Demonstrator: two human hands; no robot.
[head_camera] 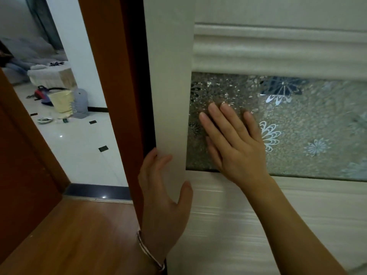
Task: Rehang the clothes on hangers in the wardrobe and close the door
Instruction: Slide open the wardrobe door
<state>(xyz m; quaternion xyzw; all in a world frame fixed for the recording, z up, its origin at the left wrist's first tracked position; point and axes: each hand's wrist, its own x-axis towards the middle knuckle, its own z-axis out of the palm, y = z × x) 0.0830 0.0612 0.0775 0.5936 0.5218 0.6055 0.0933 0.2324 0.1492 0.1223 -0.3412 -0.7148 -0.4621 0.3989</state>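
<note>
Left hand [162, 197]: grips the left edge of the white, wood-grain-finish wardrobe door [168, 76]. One finger [153, 155] curls round the edge and out of sight behind it. The next finger lies slightly bent on the front face. The thumb [185, 190] presses flat on the front face, lower down. A thin silver-and-pink metal bracelet [150, 253] circles the wrist.

Right hand [236, 147]: lies palm-down on the frosted, pebbled glass panel [317, 126] set in the door. All fingers [213, 110] are straight and slightly spread, tips pointing up. The hand holds nothing and only presses on the glass.

Wardrobe door: fills the right of the view. Its vertical side rail is smooth and matt. The lower panel carries a fine horizontal grain. A ribbed, rounded white moulding [278, 50] runs across just above the glass. The glass has a rough, glittering texture with white and mirror-like flower shapes. A dark strip separates the door's left edge from the glossy red-brown wooden post [111, 86] just beside it. Whether the door is fully shut cannot be told.

Surroundings: a red-brown plank floor [83, 235] lies below at left. Past the post, a glossy white tiled floor [79, 151] with small black square insets extends into another room. A pale yellow ribbed plastic bin [61, 102] stands on the tiles.
</note>
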